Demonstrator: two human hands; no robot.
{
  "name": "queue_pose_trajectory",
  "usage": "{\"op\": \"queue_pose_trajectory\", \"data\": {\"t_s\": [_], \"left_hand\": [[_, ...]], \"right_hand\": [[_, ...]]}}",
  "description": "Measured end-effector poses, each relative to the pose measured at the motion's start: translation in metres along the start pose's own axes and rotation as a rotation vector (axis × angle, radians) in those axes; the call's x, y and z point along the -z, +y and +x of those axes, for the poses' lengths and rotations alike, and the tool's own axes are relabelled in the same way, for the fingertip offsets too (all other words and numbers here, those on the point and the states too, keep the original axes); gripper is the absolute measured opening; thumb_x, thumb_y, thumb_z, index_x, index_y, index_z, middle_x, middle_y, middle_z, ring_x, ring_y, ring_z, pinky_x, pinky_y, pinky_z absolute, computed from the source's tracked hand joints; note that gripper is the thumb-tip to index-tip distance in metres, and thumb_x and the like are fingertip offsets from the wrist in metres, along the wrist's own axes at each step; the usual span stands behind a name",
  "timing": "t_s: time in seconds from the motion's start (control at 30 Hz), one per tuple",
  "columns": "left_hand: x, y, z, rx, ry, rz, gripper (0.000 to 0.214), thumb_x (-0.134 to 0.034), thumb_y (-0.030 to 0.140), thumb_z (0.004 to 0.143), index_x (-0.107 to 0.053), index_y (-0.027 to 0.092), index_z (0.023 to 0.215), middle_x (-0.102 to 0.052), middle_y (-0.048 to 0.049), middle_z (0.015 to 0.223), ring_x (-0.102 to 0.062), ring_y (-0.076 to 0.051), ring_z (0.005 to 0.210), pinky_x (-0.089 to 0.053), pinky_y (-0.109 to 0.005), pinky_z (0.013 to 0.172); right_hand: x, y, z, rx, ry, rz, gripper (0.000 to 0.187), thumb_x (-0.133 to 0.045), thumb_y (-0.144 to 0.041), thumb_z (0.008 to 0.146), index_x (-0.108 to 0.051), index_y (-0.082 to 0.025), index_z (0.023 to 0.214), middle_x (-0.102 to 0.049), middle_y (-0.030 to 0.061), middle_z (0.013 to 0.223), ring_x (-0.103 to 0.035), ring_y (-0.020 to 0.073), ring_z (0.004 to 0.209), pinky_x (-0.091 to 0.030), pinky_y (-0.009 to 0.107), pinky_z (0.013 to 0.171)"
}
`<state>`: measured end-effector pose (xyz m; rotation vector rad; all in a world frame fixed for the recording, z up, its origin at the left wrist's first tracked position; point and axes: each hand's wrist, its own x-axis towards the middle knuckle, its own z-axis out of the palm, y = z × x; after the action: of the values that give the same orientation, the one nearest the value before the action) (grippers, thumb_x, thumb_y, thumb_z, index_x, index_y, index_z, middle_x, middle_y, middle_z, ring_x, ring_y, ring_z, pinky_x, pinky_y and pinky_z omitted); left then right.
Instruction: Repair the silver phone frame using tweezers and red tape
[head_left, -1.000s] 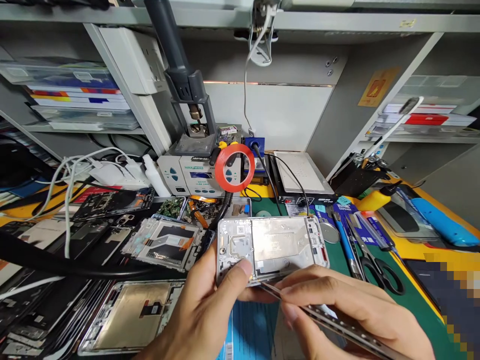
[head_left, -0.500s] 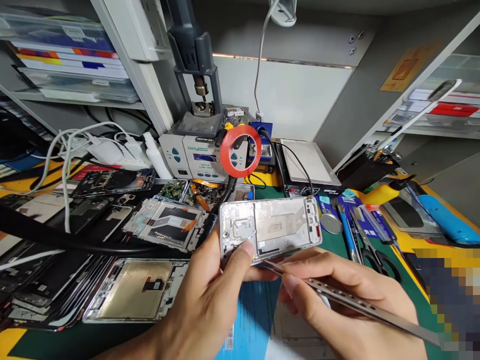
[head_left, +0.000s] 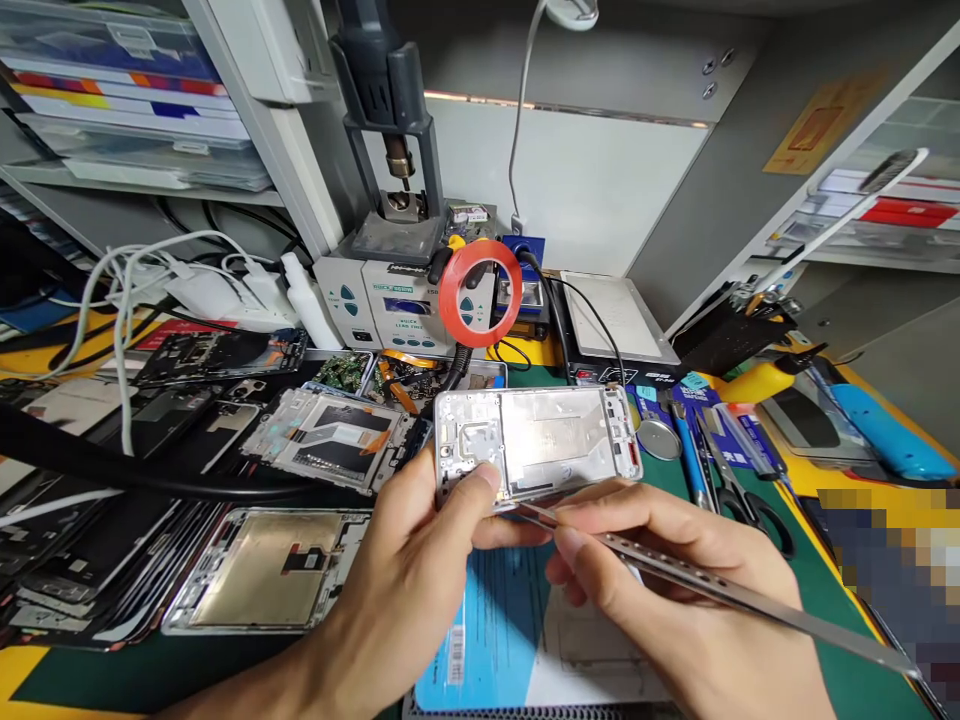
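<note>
Conceivably, the tweezers point(head_left: 697, 576) pinched in the right hand point(head_left: 664, 615) could skid and scratch the phone frame point(head_left: 555, 430) if the left hand point(head_left: 416, 560), clasping one end above the green mat point(head_left: 112, 677), lets it tilt.

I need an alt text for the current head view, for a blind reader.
A left hand holds a silver phone frame while the right hand holds metal tweezers at the frame's near edge. Dismantled phone parts lie on the left.

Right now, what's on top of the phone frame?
The thumb of the left hand lies on the phone frame, hiding that patch. Tweezers sit at its near edge; contact unclear.
</note>
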<state>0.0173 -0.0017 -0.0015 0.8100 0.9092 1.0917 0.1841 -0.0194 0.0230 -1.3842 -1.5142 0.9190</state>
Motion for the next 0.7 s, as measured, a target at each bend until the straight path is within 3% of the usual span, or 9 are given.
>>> {"op": "queue_pose_trajectory", "data": {"t_s": [0.27,0.5,0.7], "left_hand": [[0.003,0.001,0.0,-0.022,-0.013,-0.013,0.032,-0.055,0.039,0.101,-0.064,0.028,0.13,-0.07,-0.0042,0.133,-0.07,-0.029,0.112,-0.065,-0.04,0.092],[0.004,-0.002,-0.003,0.006,0.039,0.013,0.034,-0.061,0.042,0.098,-0.064,0.031,0.13,-0.069,-0.0026,0.135,-0.072,-0.03,0.109,-0.066,-0.042,0.09],[0.005,-0.004,-0.003,0.027,0.053,0.012,0.034,-0.062,0.042,0.097,-0.065,0.031,0.129,-0.069,-0.0035,0.136,-0.076,-0.03,0.099,-0.066,-0.044,0.088]], "right_hand": [[0.015,0.013,-0.002,-0.014,0.01,0.079,0.008,-0.076,-0.029,0.083,-0.079,-0.027,0.076,-0.075,-0.0023,0.062,-0.067,0.0108,0.051,-0.053,0.012,0.049],[0.004,0.0,-0.002,-0.14,0.067,0.187,0.009,-0.078,-0.028,0.077,-0.078,-0.027,0.068,-0.074,-0.003,0.061,-0.067,0.0088,0.053,-0.052,0.01,0.052],[0.009,0.005,0.002,-0.031,-0.025,0.089,0.008,-0.076,-0.026,0.082,-0.079,-0.028,0.075,-0.079,-0.0027,0.07,-0.071,0.0102,0.057,-0.055,0.011,0.053]]}}
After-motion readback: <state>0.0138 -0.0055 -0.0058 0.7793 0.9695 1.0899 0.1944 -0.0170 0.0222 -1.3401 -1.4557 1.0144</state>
